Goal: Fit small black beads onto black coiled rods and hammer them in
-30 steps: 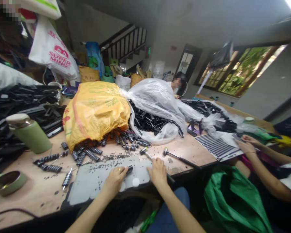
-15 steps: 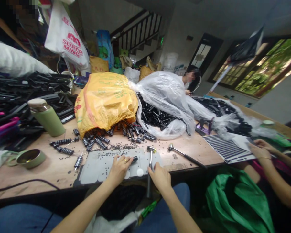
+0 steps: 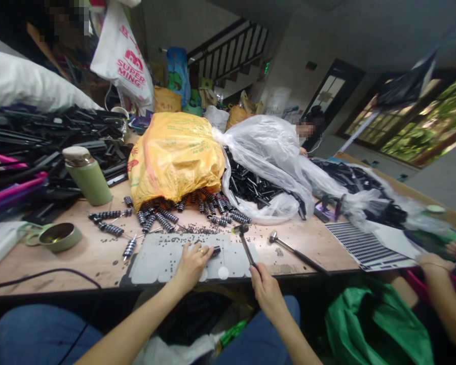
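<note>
My left hand (image 3: 192, 264) lies over the grey plastic sheet (image 3: 148, 256) on the table, its fingers closed on a small black cylinder (image 3: 215, 251). My right hand (image 3: 266, 288) grips the handle of a small hammer (image 3: 247, 247). The hammer head is above the sheet's right part, to the right of the cylinder and apart from it. Tiny black pieces (image 3: 197, 229) are scattered on and behind the sheet. A second hammer (image 3: 298, 253) lies on the table to the right of my right hand.
Black-and-white ringed rods (image 3: 165, 221) spill from a yellow sack (image 3: 178, 157). A clear plastic bag (image 3: 266, 137) holds black parts. At left stand a green flask (image 3: 89, 177) and a cup (image 3: 60, 236). A co-worker's arm (image 3: 441, 284) is at right, near a striped sheet (image 3: 357, 243).
My right hand has moved right, and its hammer has tilted, with the head swung leftward relative to the handle. My left hand keeps its hold on the cylinder. The whole view has shifted slightly.
</note>
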A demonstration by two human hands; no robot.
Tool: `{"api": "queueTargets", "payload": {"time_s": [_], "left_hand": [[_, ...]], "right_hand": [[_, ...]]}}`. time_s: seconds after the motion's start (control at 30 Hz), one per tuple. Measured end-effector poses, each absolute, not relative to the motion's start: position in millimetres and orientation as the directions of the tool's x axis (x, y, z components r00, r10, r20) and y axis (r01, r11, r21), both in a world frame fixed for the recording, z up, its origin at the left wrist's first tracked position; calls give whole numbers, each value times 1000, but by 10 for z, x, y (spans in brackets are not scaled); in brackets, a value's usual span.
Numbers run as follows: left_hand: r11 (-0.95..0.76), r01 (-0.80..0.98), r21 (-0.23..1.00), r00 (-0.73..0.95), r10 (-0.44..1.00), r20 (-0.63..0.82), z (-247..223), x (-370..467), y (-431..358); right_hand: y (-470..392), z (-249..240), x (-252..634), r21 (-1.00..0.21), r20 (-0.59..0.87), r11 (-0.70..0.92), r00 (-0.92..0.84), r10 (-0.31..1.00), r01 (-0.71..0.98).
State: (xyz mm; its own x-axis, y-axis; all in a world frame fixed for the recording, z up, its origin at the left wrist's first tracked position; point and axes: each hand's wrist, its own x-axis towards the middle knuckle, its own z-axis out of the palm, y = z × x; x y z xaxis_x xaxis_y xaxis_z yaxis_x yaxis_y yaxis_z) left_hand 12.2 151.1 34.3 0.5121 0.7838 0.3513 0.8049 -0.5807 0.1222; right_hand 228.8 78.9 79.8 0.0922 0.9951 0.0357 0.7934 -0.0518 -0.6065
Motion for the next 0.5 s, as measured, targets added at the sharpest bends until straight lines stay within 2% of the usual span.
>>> {"api": "queueTargets", "payload": {"time_s": [0.07, 0.2, 0.23, 0.4, 0.43, 0.5], "left_hand": [[-574, 810, 122, 507, 789, 347, 338, 120, 1512], [-555, 825, 112, 493, 801, 338, 320, 146, 1500], [-547, 830, 109, 488, 807, 334, 312, 170, 1486], [-582, 807, 98, 529, 787, 319, 213, 355, 1344], [-595, 798, 97, 542, 779, 313, 183, 382, 1317], [-606, 790, 95, 561, 776, 289, 126, 409, 1287]], "right_hand": [[761, 815, 2199, -591, 54, -29, 75, 996, 806], [739, 756, 2086, -378, -69, -85, 63, 996, 922], [734, 770, 2071, -360, -77, -83, 59, 995, 929], [677, 1016, 1912, -552, 135, 59, 19, 991, 832], [664, 1037, 1852, -571, 161, 93, 1, 987, 816], [646, 1005, 1719, -526, 135, 131, -70, 988, 840]]}}
